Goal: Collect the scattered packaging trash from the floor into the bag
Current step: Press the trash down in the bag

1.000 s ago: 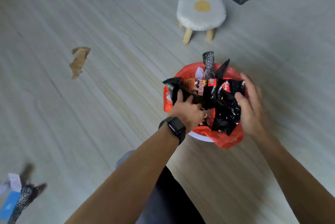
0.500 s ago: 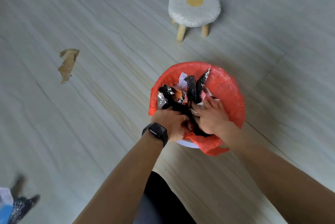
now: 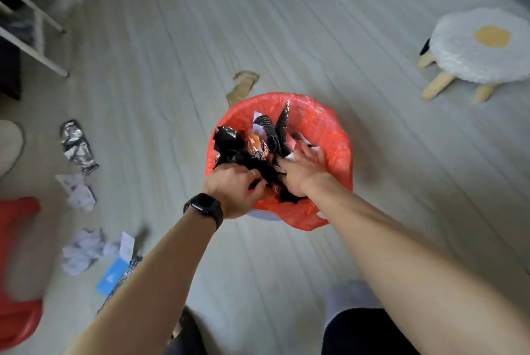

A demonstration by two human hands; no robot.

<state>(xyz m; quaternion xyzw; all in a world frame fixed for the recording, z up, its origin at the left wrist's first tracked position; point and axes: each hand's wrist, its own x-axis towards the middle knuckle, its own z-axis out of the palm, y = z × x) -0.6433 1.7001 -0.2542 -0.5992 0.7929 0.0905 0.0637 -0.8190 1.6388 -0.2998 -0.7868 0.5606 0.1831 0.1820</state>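
A red plastic bag [image 3: 324, 122] lines a bin on the floor and is filled with black snack wrappers [image 3: 229, 145] and white paper. My left hand [image 3: 233, 191], with a black watch on the wrist, has its fingers curled into the black wrappers at the bag's near rim. My right hand [image 3: 304, 168] lies flat on the wrappers with fingers spread, pressing them down inside the bag. More trash lies on the floor to the left: a silver foil wrapper [image 3: 77, 146], crumpled white papers [image 3: 79, 192], another paper wad [image 3: 83, 251] and a blue packet [image 3: 111, 275].
A brown cardboard scrap [image 3: 243, 86] lies just behind the bag. A white fluffy stool [image 3: 481, 47] with wooden legs stands at the right. A white metal frame [image 3: 34, 47] is at the far left, a red object [image 3: 17, 268] at the lower left edge.
Both hands pushed the black wrappers from above the rim down into the red bag. The view swung left, bringing the floor trash at the left into sight.
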